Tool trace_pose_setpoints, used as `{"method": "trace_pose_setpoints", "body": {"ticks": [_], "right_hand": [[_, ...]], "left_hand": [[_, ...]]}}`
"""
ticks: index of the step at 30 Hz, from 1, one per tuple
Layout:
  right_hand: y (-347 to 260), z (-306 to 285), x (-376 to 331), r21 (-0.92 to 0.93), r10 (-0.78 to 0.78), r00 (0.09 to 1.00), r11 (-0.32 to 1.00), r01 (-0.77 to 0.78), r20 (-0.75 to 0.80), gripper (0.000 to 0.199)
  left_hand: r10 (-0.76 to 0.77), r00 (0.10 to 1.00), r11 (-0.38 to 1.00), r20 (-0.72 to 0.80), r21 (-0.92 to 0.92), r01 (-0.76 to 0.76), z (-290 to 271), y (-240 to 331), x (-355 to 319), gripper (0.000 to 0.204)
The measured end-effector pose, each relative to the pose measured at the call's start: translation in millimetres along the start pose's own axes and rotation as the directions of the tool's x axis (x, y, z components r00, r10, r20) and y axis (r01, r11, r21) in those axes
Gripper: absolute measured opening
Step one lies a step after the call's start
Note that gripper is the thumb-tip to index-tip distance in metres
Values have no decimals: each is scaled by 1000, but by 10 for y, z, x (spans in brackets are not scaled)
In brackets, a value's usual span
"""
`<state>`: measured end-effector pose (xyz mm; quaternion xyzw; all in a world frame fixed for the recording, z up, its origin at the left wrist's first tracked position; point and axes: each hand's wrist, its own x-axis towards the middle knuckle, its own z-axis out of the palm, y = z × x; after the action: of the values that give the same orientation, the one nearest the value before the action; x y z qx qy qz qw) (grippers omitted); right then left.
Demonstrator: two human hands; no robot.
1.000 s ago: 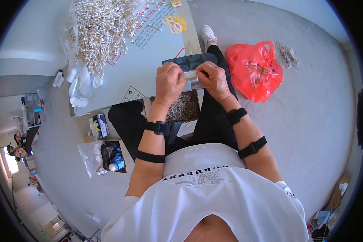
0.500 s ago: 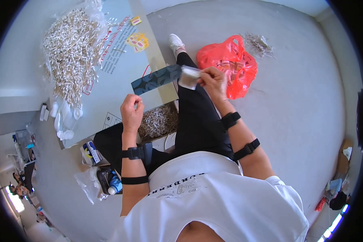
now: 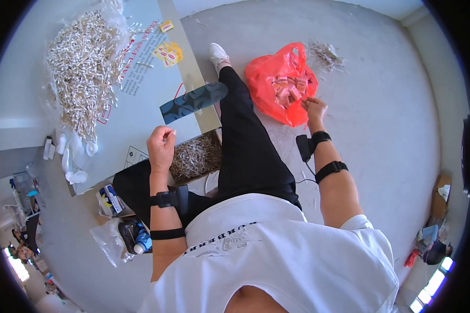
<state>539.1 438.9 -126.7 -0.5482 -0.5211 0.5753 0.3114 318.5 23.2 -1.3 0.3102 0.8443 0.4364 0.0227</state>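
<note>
My right hand [image 3: 315, 110] is at the right rim of a red plastic bag [image 3: 262, 83] on the floor. Its fingers are pinched together; whether they grip the rim or something small cannot be made out. Small pinkish packs [image 3: 292, 89] fill the bag's opening. Over the table's near edge, my left hand [image 3: 162, 148] is curled closed, thumb against fingers, and whatever it may hold is hidden. Beyond it, a dark patterned strip [image 3: 190, 103] lies across the table edge. Below that edge stands an open box of cotton swabs [image 3: 196, 156].
A large heap of cotton swabs [image 3: 83, 68] in clear plastic covers the table's [image 3: 122, 120] left. Yellow labels [image 3: 168, 53] and a small yellow box [image 3: 166, 26] lie near its right edge. Loose swabs [image 3: 326, 56] lie beyond the bag. A bin with bottles [image 3: 136, 235] stands lower left.
My right hand has moved right from above my knee to the bag's rim; the small clear packet it held no longer shows. My left hand keeps its closed pose. The whole view has shifted slightly.
</note>
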Motion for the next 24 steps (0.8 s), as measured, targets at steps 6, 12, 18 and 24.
{"method": "trace_pose_setpoints", "body": {"ticks": [6, 12, 18, 24], "right_hand": [[18, 277, -710, 11, 111, 988, 994, -113, 111, 15], [-337, 369, -794, 99, -150, 915, 988, 121, 375, 13], [-1123, 1173, -1723, 37, -192, 723, 974, 224, 663, 12], [-858, 1550, -2162, -91, -50, 546, 969, 228, 837, 12]], "left_hand": [[-76, 997, 997, -9, 1, 76, -143, -161, -137, 9], [-90, 995, 995, 32, -45, 91, -98, -154, -16, 8], [-200, 960, 978, -196, 17, 207, -728, -444, -209, 5], [-346, 691, 885, -635, 25, 466, -1587, -1173, -127, 5]]}}
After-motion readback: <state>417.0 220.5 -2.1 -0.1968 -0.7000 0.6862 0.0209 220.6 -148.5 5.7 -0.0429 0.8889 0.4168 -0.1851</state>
